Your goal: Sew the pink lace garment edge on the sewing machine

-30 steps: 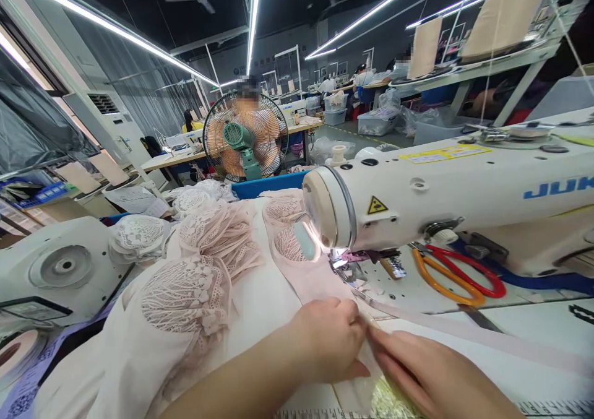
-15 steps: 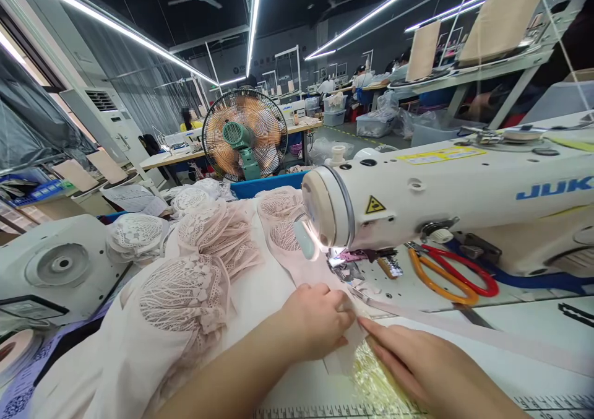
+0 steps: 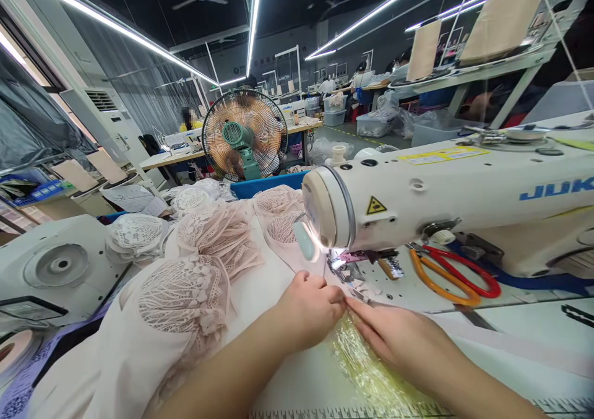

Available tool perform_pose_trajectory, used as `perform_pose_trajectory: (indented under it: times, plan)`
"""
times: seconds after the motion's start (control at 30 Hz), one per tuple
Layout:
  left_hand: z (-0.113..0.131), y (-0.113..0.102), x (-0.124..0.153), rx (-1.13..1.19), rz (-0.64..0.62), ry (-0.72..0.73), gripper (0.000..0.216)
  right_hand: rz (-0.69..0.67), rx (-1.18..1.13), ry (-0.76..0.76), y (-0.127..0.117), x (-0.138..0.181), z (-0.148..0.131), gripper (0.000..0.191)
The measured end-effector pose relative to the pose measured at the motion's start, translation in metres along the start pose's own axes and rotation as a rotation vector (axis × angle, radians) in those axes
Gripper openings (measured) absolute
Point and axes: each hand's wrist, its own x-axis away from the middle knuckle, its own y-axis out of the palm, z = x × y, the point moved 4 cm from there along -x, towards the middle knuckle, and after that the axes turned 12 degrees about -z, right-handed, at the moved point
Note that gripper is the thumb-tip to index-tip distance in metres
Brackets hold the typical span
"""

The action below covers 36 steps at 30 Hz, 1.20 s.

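Note:
My left hand (image 3: 309, 311) is curled, its fingertips pinching pale pink fabric (image 3: 260, 295) just before the presser foot (image 3: 346, 270) of the white sewing machine (image 3: 440, 196). My right hand (image 3: 399, 341) lies flat with fingers stretched, pressing the fabric and a pink strip (image 3: 510, 345) onto the machine bed. Both sets of fingertips meet close to the needle. Yellowish lace (image 3: 366, 372) shows under my right wrist.
Orange and red scissors (image 3: 457, 273) lie on the bed behind the needle. Stacked pink lace pieces (image 3: 218, 233) and white lace pieces (image 3: 137, 233) sit to the left, beside another white machine (image 3: 60, 270). A green fan (image 3: 245, 135) stands behind. Other people work at far tables.
Both hands have slid forward toward the presser foot, pushing the fabric with them. More of the yellowish lace now shows behind my right hand.

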Motion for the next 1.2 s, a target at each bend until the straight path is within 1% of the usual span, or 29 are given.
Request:
perform_pose_trajectory:
  times: [0.1, 0.27, 0.47, 0.57, 0.73, 0.8, 0.83, 0.93, 1.0, 1.03, 1.13, 1.2]
  plan:
    - [-0.005, 0.000, -0.001, -0.002, -0.003, -0.017, 0.030, -0.026, 0.055, 0.032, -0.004, -0.006, -0.004, 0.044]
    - [-0.014, 0.008, -0.005, -0.018, 0.088, -0.043, 0.029, -0.064, 0.133, 0.093, -0.011, -0.011, -0.012, 0.044]
    - [-0.026, 0.020, -0.009, -0.041, 0.165, -0.077, 0.025, -0.108, 0.139, 0.118, -0.016, -0.016, -0.022, 0.045]
    - [-0.029, 0.019, -0.008, -0.046, 0.172, -0.092, 0.025, -0.124, 0.144, 0.123, -0.016, -0.018, -0.025, 0.046]
    - [-0.035, 0.012, -0.004, -0.023, 0.126, -0.147, 0.028, -0.126, 0.144, 0.137, -0.011, -0.013, -0.025, 0.046]
    - [-0.038, 0.012, -0.003, 0.000, 0.107, -0.171, 0.031, -0.076, 0.143, 0.114, -0.004, -0.009, -0.024, 0.045]
    - [-0.040, 0.013, -0.003, 0.012, 0.098, -0.188, 0.032, -0.020, 0.145, 0.091, 0.000, -0.006, -0.024, 0.043]
    - [-0.047, 0.016, -0.006, 0.058, 0.068, -0.272, 0.037, 0.245, 0.164, -0.009, 0.011, 0.004, -0.023, 0.037]
    - [-0.053, 0.019, -0.007, 0.112, 0.040, -0.376, 0.041, 0.402, 0.177, -0.066, 0.016, 0.009, -0.023, 0.033]
    - [-0.057, 0.020, -0.007, 0.143, 0.037, -0.450, 0.042, 0.452, 0.178, -0.084, 0.017, 0.011, -0.022, 0.032]
    - [-0.069, 0.021, -0.001, 0.260, 0.083, -0.728, 0.047, 0.492, 0.154, -0.106, 0.018, 0.010, -0.022, 0.031]
    - [-0.078, 0.023, 0.005, 0.335, 0.093, -0.861, 0.057, 0.476, 0.126, -0.113, 0.016, 0.009, -0.022, 0.031]
